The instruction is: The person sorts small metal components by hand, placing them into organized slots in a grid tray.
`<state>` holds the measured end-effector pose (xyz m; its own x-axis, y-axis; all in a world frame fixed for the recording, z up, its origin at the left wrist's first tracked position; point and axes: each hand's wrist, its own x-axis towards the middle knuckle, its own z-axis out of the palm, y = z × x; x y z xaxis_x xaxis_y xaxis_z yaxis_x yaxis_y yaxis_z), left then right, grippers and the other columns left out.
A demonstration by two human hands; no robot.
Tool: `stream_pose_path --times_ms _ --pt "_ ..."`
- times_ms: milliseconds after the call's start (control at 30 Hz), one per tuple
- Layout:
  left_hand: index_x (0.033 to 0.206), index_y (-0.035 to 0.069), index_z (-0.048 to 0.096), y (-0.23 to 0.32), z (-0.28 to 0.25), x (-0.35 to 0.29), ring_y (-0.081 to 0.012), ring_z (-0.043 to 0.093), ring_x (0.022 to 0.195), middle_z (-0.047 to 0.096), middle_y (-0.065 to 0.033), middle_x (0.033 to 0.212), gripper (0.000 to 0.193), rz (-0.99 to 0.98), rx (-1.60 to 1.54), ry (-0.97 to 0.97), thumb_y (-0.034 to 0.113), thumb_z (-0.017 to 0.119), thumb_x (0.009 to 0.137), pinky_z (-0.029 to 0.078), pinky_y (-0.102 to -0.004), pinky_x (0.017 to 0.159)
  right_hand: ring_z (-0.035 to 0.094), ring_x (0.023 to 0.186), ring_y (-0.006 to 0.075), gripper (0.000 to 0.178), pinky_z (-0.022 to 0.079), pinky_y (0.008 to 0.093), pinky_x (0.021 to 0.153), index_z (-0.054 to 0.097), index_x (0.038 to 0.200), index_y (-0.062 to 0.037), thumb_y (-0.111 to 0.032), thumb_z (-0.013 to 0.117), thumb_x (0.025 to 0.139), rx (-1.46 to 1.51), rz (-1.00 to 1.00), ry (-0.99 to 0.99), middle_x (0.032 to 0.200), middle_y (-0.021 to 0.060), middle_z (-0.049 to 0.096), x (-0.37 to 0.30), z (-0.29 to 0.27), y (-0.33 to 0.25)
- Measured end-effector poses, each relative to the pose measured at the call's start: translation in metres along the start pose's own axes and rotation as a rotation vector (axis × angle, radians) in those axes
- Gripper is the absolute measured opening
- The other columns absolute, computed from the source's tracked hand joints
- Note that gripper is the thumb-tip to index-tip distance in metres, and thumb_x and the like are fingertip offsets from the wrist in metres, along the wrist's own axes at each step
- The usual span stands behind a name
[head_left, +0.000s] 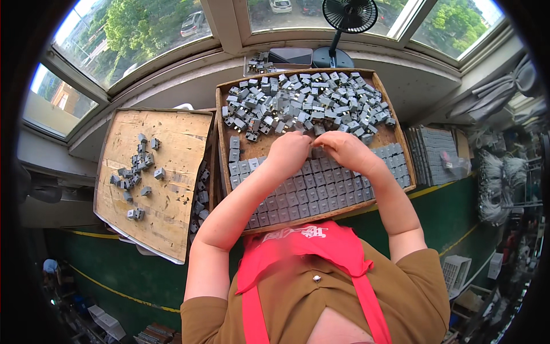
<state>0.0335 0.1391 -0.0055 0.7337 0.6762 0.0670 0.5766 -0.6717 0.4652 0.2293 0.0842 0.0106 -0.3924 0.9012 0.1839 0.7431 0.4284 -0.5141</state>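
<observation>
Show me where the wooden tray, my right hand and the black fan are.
Wooden tray (253, 150): head view, on a bare patch of its brown bottom.
Right hand (347, 151): head view, on the back of the hand.
Black fan (350, 15): head view, on its round grille.

- Grey blocks (312, 195): look like matt moulded plastic, pretty smooth on top, with little brassy metal bits on some of the loose ones
- Tray (258, 149): wood by the look of it, dull and kinda worn, rim included
- Board (177, 137): tan, wood or thick cardboard, honestly can't tell; scuffed, rough, flaky patches
- Apron (303, 246): red cloth, soft-looking, no real shine
- Snap (317, 279): shiny metal
- Shirt (401, 286): brown matt fabric
- Fan (350, 14): black, plastic-looking, base is smooth and slightly glossy
- Bag (456, 165): clear crinkly plastic
- Window (154, 34): smooth, see-through glass
</observation>
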Motion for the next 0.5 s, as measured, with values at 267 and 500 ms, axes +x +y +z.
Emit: stream_pose_path --times_ms 267,500 --pt "0.09 0.004 0.061 0.027 0.013 0.0 -0.0323 0.059 0.087 0.061 -0.0139 0.088 0.026 -0.028 0.046 0.109 0.027 0.064 0.078 0.05 -0.0399 0.078 0.059 0.094 0.0275 0.037 0.052 0.038 0.077 0.055 0.112 -0.0129 -0.01 0.067 0.077 -0.331 0.173 0.048 0.097 0.0078 0.056 0.01 -0.003 -0.004" --pt "0.096 0.003 0.057 0.025 0.003 -0.001 -0.0313 0.061 0.087 0.061 -0.0148 0.09 0.031 -0.09 0.024 0.063 0.026 0.066 0.077 0.051 -0.0401 0.075 0.058 0.097 0.0286 0.035 0.049 0.039 0.083 0.055 0.111 -0.0126 -0.011 0.067 0.078 -0.18 0.142 -0.03 0.099 0.0077 0.057 -0.015 -0.025 -0.004"
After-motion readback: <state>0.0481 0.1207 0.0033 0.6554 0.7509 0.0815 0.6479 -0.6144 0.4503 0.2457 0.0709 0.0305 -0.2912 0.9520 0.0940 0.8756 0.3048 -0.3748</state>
